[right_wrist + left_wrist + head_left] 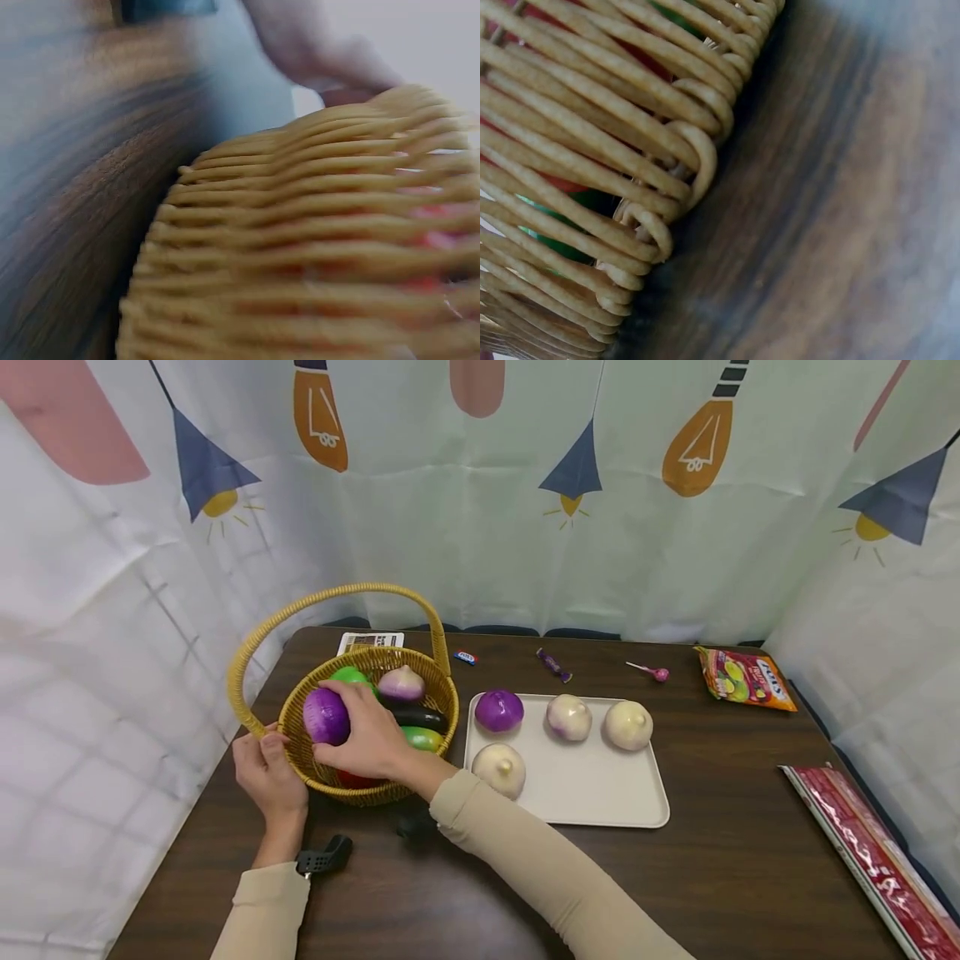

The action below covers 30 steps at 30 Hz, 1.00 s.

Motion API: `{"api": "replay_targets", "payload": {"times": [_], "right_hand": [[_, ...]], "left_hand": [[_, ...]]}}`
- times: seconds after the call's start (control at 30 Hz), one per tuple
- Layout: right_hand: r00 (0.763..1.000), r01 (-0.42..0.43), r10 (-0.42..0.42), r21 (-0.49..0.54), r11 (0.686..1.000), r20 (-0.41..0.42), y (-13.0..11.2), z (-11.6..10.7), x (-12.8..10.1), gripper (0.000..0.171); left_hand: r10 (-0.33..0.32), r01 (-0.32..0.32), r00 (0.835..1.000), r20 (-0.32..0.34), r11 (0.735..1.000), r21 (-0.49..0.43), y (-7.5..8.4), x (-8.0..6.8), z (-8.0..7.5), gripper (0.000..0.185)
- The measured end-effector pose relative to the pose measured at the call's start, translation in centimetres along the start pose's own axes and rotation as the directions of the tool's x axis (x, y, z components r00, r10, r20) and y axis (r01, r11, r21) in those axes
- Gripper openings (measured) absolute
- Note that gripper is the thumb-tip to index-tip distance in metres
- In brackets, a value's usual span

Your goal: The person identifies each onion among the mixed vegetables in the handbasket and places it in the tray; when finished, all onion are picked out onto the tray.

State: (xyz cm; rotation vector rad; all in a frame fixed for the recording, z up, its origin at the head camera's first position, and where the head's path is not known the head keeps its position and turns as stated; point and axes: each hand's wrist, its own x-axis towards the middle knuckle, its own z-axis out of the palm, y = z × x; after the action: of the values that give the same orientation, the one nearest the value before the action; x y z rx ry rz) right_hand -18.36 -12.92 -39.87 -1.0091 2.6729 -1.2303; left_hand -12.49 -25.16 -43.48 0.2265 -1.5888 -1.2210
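My left hand (272, 774) grips the left rim of a wicker basket (442, 697), by the foot of its tall handle (365, 587). In my right hand (367, 731) is a shiny purple onion (326, 717), pinched between thumb and fingers above the basket's left side. Inside the basket lie a pale purple onion (402, 683), a dark eggplant (417, 717), a green vegetable (349, 676), another green one (422, 739) and something red (357, 780), partly hidden by my right hand. Both wrist views show the basket's woven wall (577, 127) close up.
Right of the basket, a white tray (592, 785) carries a purple onion (499, 711) and several whitish ones (628, 725). Behind it lie small candies (553, 666) and a lollipop (659, 674). A candy bag (746, 679) and a long red package (877, 852) occupy the table's right side.
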Motion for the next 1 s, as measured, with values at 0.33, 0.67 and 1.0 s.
{"api": "replay_targets", "payload": {"times": [0.33,0.67,1.0], "right_hand": [[0.973,0.157,-0.079,0.367,0.917,-0.219,3.2,-8.8,-7.2,0.084],[0.959,-0.008,0.164,0.555,0.832,-0.233,9.4,-13.8,-14.5,0.087],[0.928,-0.109,0.274,0.521,0.847,-0.251,14.1,-15.0,-21.3,0.084]], "left_hand": [[0.013,-0.013,1.000,0.003,0.999,-0.034,-0.3,0.2,0.1,0.071],[0.000,0.000,1.000,-0.006,1.000,-0.031,-0.3,0.1,0.0,0.074],[0.010,-0.010,1.000,-0.016,0.999,-0.035,-0.5,0.0,0.0,0.073]]}}
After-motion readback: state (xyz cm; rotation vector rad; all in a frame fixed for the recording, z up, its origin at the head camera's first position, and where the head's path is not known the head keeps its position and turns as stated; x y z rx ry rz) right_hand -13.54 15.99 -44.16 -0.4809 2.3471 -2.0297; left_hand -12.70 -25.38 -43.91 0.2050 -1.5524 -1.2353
